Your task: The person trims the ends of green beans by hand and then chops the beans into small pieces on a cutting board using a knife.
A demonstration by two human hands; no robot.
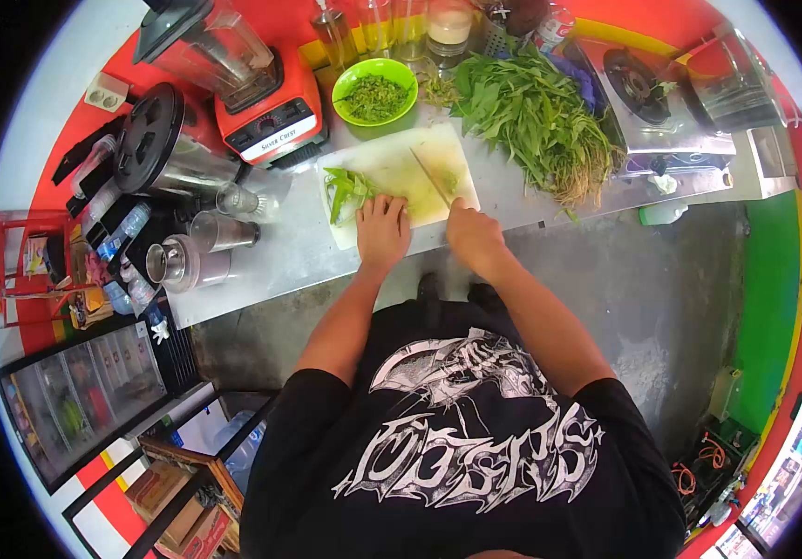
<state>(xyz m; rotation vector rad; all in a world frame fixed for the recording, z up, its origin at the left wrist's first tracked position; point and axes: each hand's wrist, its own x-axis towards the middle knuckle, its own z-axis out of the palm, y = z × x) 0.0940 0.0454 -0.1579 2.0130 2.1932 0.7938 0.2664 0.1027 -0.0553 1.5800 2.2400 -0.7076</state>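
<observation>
A white cutting board (396,172) lies at the front of the metal counter. My right hand (474,238) is wrapped round the handle of a knife (432,175), its blade pointing away over the board. On the board's left part, my left hand (383,228) rests with fingertips down beside some green leaves (348,190); whether it pinches any of them is too small to tell. Small green bits lie near the blade. Behind the board stands a lime-green bowl (375,124) of chopped greens. A large bunch of leafy stems (536,121) lies to the right.
A red blender (271,121) stands behind the board to the left, near a steel pot (177,154) and glasses (224,231). Bottles and jars line the wall. On the right sits a gas stove (657,102). The counter's front edge (299,281) runs before my body.
</observation>
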